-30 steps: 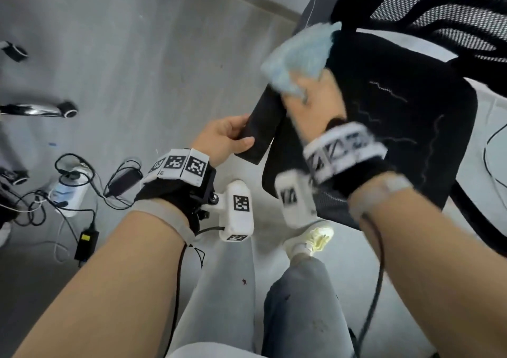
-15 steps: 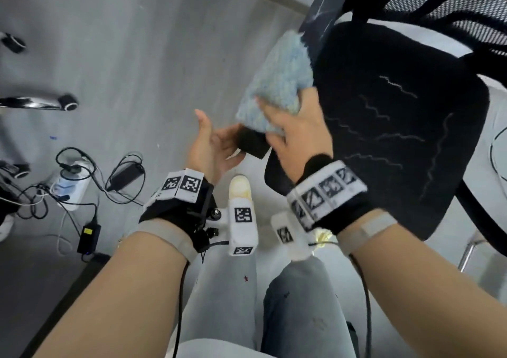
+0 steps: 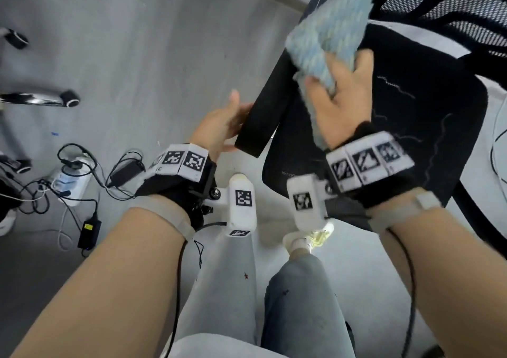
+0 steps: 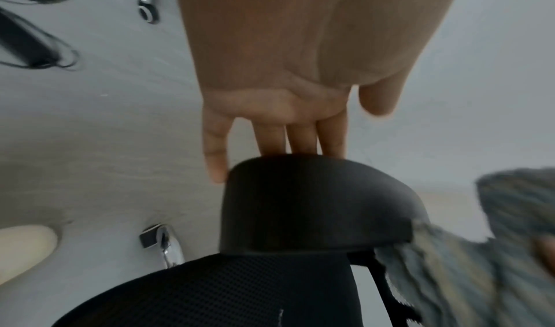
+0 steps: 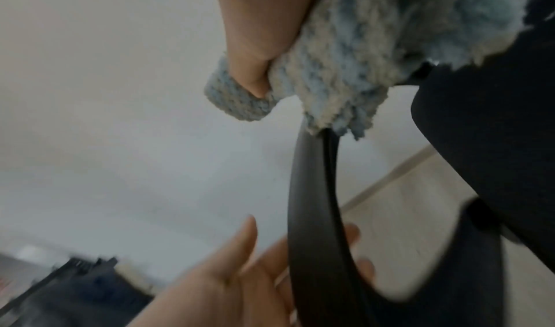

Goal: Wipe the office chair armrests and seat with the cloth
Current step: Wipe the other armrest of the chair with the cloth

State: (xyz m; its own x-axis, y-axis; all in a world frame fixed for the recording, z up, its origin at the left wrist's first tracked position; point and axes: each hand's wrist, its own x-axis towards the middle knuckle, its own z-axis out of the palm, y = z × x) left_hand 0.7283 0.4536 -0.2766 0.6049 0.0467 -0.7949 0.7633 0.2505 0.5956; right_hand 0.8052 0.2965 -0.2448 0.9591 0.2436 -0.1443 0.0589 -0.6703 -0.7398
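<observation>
A black office chair stands at the upper right, with its seat [image 3: 406, 105] and left armrest [image 3: 263, 111] toward me. My right hand [image 3: 340, 102] grips a fluffy blue cloth [image 3: 326, 31] and presses it on the armrest's middle and rear part. In the right wrist view the thumb pinches a fold of the cloth [image 5: 375, 59] above the armrest [image 5: 315, 201]. My left hand [image 3: 233, 119] is open; its straight fingers [image 4: 300, 140] reach behind the armrest's front end [image 4: 315, 201], with the thumb held apart.
The mesh backrest [image 3: 452, 9] rises at the top right. On the grey floor at left lie a power strip with tangled cables [image 3: 68, 182], a black adapter [image 3: 89, 231] and another chair's chrome leg with caster [image 3: 44, 100]. My legs and shoe [image 3: 310, 237] stand below the armrest.
The right hand slid the cloth down to the armrest's front end, then back up toward the rear. The left hand let go its grip on the armrest end and now touches it with straight fingers.
</observation>
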